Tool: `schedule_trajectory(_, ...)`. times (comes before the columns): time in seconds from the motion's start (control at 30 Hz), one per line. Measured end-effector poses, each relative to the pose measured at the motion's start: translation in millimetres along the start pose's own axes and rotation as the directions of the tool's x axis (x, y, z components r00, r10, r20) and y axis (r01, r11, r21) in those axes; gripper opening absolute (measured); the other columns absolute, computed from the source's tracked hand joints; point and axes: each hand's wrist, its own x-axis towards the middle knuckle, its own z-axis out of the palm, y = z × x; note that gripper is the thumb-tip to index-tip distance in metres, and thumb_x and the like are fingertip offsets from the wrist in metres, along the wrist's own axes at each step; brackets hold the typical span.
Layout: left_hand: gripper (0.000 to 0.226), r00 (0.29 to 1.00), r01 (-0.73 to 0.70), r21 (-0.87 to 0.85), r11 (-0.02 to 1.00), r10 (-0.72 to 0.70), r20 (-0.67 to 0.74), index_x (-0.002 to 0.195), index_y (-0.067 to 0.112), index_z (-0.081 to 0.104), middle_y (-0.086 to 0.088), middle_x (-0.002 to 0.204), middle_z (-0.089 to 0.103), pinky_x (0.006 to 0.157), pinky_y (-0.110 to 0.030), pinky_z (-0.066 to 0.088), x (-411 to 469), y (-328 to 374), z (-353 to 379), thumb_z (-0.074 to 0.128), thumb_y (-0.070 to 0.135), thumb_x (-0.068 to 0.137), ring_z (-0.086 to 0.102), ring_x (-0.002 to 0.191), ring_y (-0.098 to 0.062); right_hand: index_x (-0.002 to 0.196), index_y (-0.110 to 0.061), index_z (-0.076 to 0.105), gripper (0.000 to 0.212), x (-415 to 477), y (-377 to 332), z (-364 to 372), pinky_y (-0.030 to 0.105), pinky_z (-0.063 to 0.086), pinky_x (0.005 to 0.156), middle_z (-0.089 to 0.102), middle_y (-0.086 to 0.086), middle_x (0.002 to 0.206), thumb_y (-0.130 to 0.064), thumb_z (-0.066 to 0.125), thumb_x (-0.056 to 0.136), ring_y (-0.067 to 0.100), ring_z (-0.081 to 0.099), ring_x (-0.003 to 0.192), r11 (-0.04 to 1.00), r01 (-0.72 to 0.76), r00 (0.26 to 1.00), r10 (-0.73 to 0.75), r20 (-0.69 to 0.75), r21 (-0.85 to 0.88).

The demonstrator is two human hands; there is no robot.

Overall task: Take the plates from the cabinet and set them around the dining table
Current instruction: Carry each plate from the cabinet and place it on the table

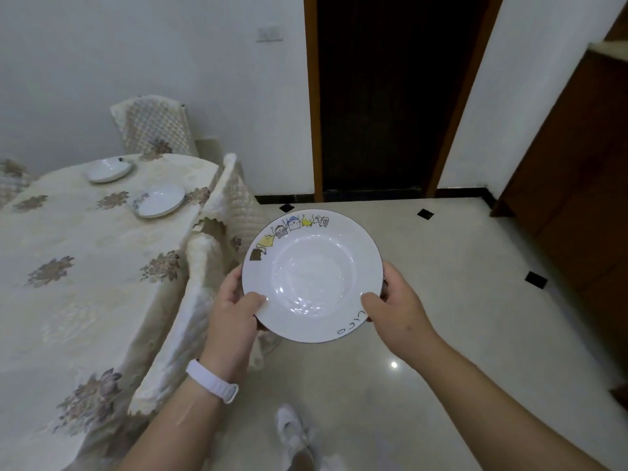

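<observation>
I hold a white deep plate (314,273) with small cartoon figures on its rim, level above the floor and to the right of the table. My left hand (234,311) grips its left rim, thumb on top. My right hand (394,305) grips the right rim the same way. The dining table (68,239), under a cream floral cloth, fills the left side. Two white plates lie on it: one (159,199) near the right edge, another (109,169) farther back.
Cloth-covered chairs stand along the table: one (190,307) right beside my left arm, one (234,198) behind it, one (153,127) at the far end. A dark doorway (384,96) lies ahead. A brown wooden cabinet (577,185) stands at right. Tiled floor (441,300) lies ahead.
</observation>
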Motion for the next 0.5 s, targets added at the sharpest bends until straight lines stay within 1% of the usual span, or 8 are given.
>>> schedule_trajectory(0.1, 0.05, 1.0, 0.018, -0.019, 1.0, -0.018, 0.009, 0.11, 0.038, 0.063, -0.005, 0.111, 0.07, 0.042, -0.029, 0.049, 37.0, -5.0, 0.3, 0.047, -0.004, 0.086, 0.067, 0.068, -0.022, 0.117, -0.043, 0.057, 0.052, 35.3, 4.9, 9.0, 0.038, 0.058, 0.076, 0.07, -0.015, 0.093, -0.019, 0.048, 0.072, 0.008, 0.064, 0.08, 0.999, -0.025, 0.999, 0.024, -0.028, -0.037)
schedule_trajectory(0.17, 0.052, 0.999, 0.036, -0.05, 0.998, -0.036, 0.005, 0.106, 0.039, 0.064, -0.005, 0.11, 0.07, 0.042, -0.03, 0.05, 64.9, -6.2, -5.4, 0.045, -0.006, 0.087, 0.068, 0.064, -0.019, 0.118, -0.045, 0.056, 0.053, 62.0, 5.5, 20.4, 0.038, 0.058, 0.074, 0.071, -0.015, 0.093, -0.02, 0.049, 0.072, 0.007, 0.063, 0.078, 0.998, -0.037, 0.999, 0.036, -0.026, -0.058)
schedule_trajectory(0.23, 0.052, 0.999, 0.042, -0.1, 0.994, -0.043, -0.01, 0.105, 0.037, 0.065, -0.003, 0.108, 0.071, 0.049, -0.034, 0.054, 95.3, -5.7, -15.3, 0.045, -0.008, 0.086, 0.071, 0.074, -0.021, 0.116, -0.046, 0.057, 0.051, 91.5, 2.6, 37.2, 0.041, 0.057, 0.074, 0.07, -0.015, 0.091, -0.019, 0.049, 0.073, 0.008, 0.062, 0.076, 0.996, -0.042, 0.999, 0.042, -0.002, -0.078)
schedule_trajectory(0.3, 0.052, 0.998, 0.046, -0.127, 0.991, -0.051, -0.033, 0.107, 0.034, 0.065, -0.001, 0.107, 0.072, 0.053, -0.034, 0.055, 127.2, -3.5, -28.4, 0.044, -0.009, 0.086, 0.07, 0.083, -0.024, 0.114, -0.047, 0.057, 0.05, 123.8, -3.4, 57.7, 0.042, 0.058, 0.073, 0.069, -0.016, 0.086, -0.019, 0.049, 0.073, 0.007, 0.06, 0.072, 0.994, -0.047, 0.999, 0.05, 0.022, -0.098)
schedule_trajectory(0.33, 0.052, 0.997, 0.049, -0.135, 0.99, -0.056, -0.05, 0.107, 0.034, 0.065, 0.0, 0.107, 0.072, 0.053, -0.033, 0.055, 142.4, -0.9, -36.6, 0.044, -0.009, 0.086, 0.07, 0.085, -0.024, 0.114, -0.046, 0.057, 0.05, 140.0, -7.3, 68.8, 0.039, 0.058, 0.069, 0.069, -0.018, 0.084, -0.019, 0.049, 0.073, 0.005, 0.059, 0.07, 0.993, -0.043, 0.998, 0.048, 0.037, -0.109)
schedule_trajectory(0.4, 0.053, 0.995, 0.046, -0.157, 0.987, -0.059, -0.078, 0.109, 0.035, 0.064, 0.002, 0.104, 0.073, 0.054, -0.034, 0.057, 171.1, 6.2, -55.5, 0.046, -0.008, 0.085, 0.07, 0.085, -0.023, 0.117, -0.043, 0.056, 0.052, 171.1, -16.8, 93.2, 0.025, 0.055, 0.061, 0.068, -0.021, 0.084, -0.016, 0.049, 0.074, -0.001, 0.059, 0.068, 0.992, -0.024, 0.996, 0.034, 0.077, -0.127)
schedule_trajectory(0.43, 0.051, 0.995, 0.041, -0.169, 0.985, -0.056, -0.085, 0.111, 0.034, 0.064, 0.003, 0.101, 0.075, 0.055, -0.036, 0.057, 184.7, 10.3, -66.7, 0.047, -0.006, 0.083, 0.071, 0.084, -0.023, 0.12, -0.041, 0.056, 0.053, 185.8, -21.8, 106.6, 0.022, 0.053, 0.061, 0.068, -0.021, 0.085, -0.015, 0.049, 0.074, -0.001, 0.06, 0.069, 0.991, -0.014, 0.995, 0.027, 0.097, -0.134)
schedule_trajectory(0.5, 0.051, 0.994, 0.025, -0.191, 0.981, -0.044, -0.096, 0.114, 0.032, 0.063, 0.004, 0.094, 0.076, 0.056, -0.04, 0.058, 207.6, 20.5, -90.0, 0.051, 0.003, 0.074, 0.071, 0.079, -0.022, 0.122, -0.042, 0.055, 0.056, 211.9, -30.9, 135.3, 0.021, 0.053, 0.061, 0.068, -0.021, 0.087, -0.015, 0.049, 0.073, -0.001, 0.06, 0.069, 0.989, 0.01, 0.991, 0.01, 0.133, -0.149)
